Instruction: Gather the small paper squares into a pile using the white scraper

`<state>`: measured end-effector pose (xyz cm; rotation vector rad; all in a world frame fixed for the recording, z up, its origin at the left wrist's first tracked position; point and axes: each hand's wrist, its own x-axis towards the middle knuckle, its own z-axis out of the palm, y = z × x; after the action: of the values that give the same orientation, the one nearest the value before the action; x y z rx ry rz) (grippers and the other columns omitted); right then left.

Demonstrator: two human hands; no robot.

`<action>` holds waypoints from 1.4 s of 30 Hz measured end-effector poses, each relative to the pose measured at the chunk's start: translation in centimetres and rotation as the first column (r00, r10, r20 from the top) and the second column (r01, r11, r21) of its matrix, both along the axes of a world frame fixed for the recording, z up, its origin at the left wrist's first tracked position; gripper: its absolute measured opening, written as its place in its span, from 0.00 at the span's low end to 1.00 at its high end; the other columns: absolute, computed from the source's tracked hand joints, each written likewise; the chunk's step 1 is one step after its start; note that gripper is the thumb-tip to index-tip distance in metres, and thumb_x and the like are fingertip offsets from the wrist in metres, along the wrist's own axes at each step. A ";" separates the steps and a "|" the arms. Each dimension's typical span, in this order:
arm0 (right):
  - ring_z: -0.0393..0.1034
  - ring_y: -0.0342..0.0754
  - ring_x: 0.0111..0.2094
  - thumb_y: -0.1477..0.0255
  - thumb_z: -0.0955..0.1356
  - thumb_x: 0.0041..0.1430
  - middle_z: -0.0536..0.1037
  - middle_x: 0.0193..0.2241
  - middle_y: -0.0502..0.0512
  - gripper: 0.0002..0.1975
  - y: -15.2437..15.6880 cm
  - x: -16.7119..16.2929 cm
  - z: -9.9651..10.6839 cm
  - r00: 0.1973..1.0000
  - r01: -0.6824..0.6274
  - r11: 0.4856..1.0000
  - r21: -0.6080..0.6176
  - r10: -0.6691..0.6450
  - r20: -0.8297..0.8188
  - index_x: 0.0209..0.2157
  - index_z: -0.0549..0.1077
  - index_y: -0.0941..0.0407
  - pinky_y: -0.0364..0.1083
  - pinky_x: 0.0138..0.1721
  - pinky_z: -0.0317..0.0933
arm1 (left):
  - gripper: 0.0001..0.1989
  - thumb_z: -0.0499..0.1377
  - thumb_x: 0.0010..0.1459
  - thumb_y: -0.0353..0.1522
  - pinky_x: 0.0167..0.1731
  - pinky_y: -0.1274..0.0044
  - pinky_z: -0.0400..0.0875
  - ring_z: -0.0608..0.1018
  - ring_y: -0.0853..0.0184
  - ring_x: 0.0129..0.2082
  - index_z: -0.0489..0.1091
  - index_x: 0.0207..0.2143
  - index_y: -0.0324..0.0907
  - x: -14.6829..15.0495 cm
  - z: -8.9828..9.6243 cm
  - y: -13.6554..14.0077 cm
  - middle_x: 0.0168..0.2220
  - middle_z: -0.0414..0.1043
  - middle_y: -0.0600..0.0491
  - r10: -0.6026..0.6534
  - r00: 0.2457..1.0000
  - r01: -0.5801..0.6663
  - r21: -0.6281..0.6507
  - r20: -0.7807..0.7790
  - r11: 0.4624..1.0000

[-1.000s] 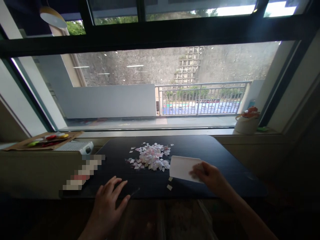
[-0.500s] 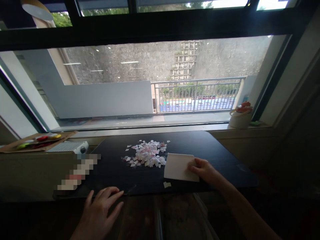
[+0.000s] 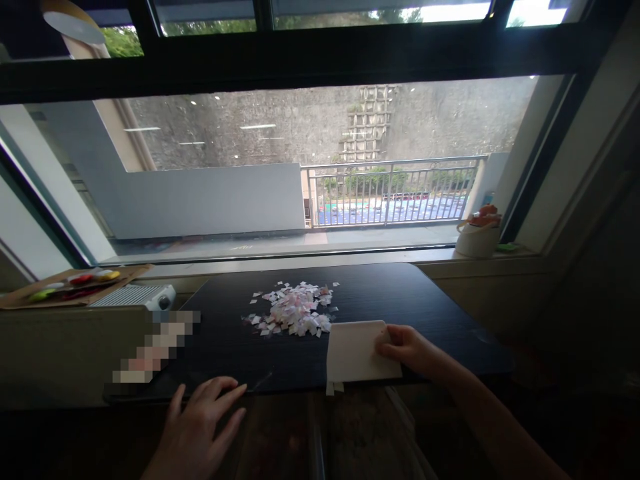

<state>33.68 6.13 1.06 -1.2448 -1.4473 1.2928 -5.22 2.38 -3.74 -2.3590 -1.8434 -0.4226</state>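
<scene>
A white card (image 3: 355,352) is pinched at its right side between the thumb and fingers of my right hand (image 3: 403,350). Its lower edge lies near the front edge of the dark table (image 3: 400,287). Small pale paper scraps (image 3: 335,388) stick out under the card's lower left corner, right at the table's edge. Just beyond the card's left side is a heap of small paper pieces (image 3: 297,308), mostly white with some pinkish ones. My left hand (image 3: 203,417) rests by the front edge at left, fingers spread, holding nothing.
A large window with a sill stands behind the table. On the sill at right sits a white pot (image 3: 477,240) with orange things on top. To the left are a brown board (image 3: 135,272) with colourful shapes and a white ribbed unit with a knob (image 3: 163,301).
My right hand has drawn the card toward me, away from the heap. The loose scrap by the card has shifted to the table's front edge. My left hand stays put.
</scene>
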 end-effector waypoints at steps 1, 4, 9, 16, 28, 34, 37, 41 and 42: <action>0.74 0.48 0.28 0.69 0.72 0.41 0.81 0.26 0.51 0.10 -0.2 0.1 0.2 1.000 -0.006 1.000 -0.006 0.006 -0.006 0.28 0.75 0.59 0.44 0.30 0.65 | 0.17 0.50 0.55 0.37 0.54 0.51 0.51 0.73 0.57 0.48 0.73 0.44 0.54 0.1 0.0 0.0 0.46 0.74 0.51 0.001 1.000 -0.001 0.006 -0.015 1.000; 0.75 0.49 0.31 0.68 0.72 0.43 0.81 0.28 0.52 0.11 -1.1 0.7 0.6 1.000 -0.029 1.000 -0.009 0.029 0.004 0.31 0.75 0.59 0.45 0.33 0.66 | 0.17 0.49 0.56 0.36 0.54 0.50 0.51 0.72 0.56 0.50 0.73 0.44 0.54 0.6 0.5 -0.3 0.46 0.74 0.51 0.005 0.998 -0.003 0.019 -0.066 1.000; 0.72 0.47 0.27 0.65 0.70 0.47 0.78 0.24 0.50 0.10 -1.3 1.4 0.7 0.989 0.063 0.990 0.129 -0.079 0.125 0.28 0.73 0.58 0.43 0.28 0.64 | 0.18 0.51 0.53 0.33 0.54 0.48 0.50 0.71 0.54 0.51 0.74 0.44 0.50 2.6 2.9 -0.9 0.45 0.75 0.48 0.039 0.988 -0.045 -0.042 -0.150 0.998; 0.70 0.47 0.26 0.63 0.66 0.54 0.77 0.24 0.50 0.09 1.0 -2.9 0.7 0.878 0.173 0.871 0.460 -0.348 0.329 0.27 0.70 0.55 0.44 0.28 0.60 | 0.17 0.52 0.52 0.32 0.53 0.46 0.50 0.71 0.53 0.51 0.75 0.41 0.49 3.5 4.7 -1.1 0.43 0.76 0.48 0.033 0.994 -0.046 -0.115 -0.107 0.992; 0.67 0.46 0.23 0.61 0.65 0.55 0.74 0.20 0.49 0.11 0.3 -1.2 1.3 0.765 0.186 0.836 0.516 -0.453 0.458 0.27 0.69 0.54 0.43 0.25 0.57 | 0.17 0.52 0.53 0.33 0.54 0.46 0.48 0.71 0.54 0.51 0.74 0.43 0.51 2.1 1.9 -0.8 0.43 0.75 0.48 0.012 0.998 -0.015 -0.050 -0.054 0.999; 0.66 0.45 0.22 0.62 0.66 0.52 0.72 0.20 0.47 0.10 -0.3 -0.4 0.6 0.835 0.200 0.864 0.462 -0.397 0.380 0.26 0.70 0.55 0.43 0.24 0.58 | 0.17 0.52 0.54 0.35 0.53 0.49 0.52 0.73 0.55 0.49 0.73 0.45 0.53 1.4 1.4 -0.7 0.44 0.75 0.49 -0.021 0.999 0.020 -0.033 -0.044 0.999; 0.65 0.45 0.21 0.61 0.66 0.51 0.72 0.19 0.47 0.11 -0.8 0.5 0.5 0.837 0.272 0.848 0.454 -0.441 0.322 0.26 0.71 0.55 0.43 0.23 0.59 | 0.17 0.52 0.53 0.35 0.53 0.49 0.53 0.73 0.54 0.49 0.74 0.43 0.51 2.0 2.2 -0.8 0.43 0.75 0.48 0.010 0.998 -0.013 -0.040 -0.056 0.999; 0.65 0.45 0.21 0.64 0.67 0.49 0.72 0.18 0.48 0.09 -0.7 0.7 0.5 0.872 0.271 0.869 0.415 -0.404 0.276 0.24 0.71 0.55 0.42 0.22 0.58 | 0.17 0.52 0.53 0.35 0.53 0.49 0.53 0.73 0.54 0.49 0.74 0.43 0.52 1.8 2.0 -0.7 0.43 0.75 0.49 0.006 0.998 -0.009 -0.042 -0.057 0.999; 0.65 0.45 0.21 0.64 0.67 0.49 0.72 0.18 0.48 0.09 -0.7 0.6 0.5 0.871 0.269 0.871 0.412 -0.403 0.282 0.24 0.70 0.55 0.42 0.21 0.57 | 0.17 0.52 0.53 0.35 0.53 0.49 0.53 0.73 0.54 0.49 0.74 0.44 0.52 1.6 1.7 -0.7 0.44 0.75 0.49 -0.005 0.999 0.003 -0.033 -0.053 0.999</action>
<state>34.28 5.45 1.54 -1.4494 -1.5380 0.5410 -3.63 1.70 -2.02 -2.3716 -1.8371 -0.3295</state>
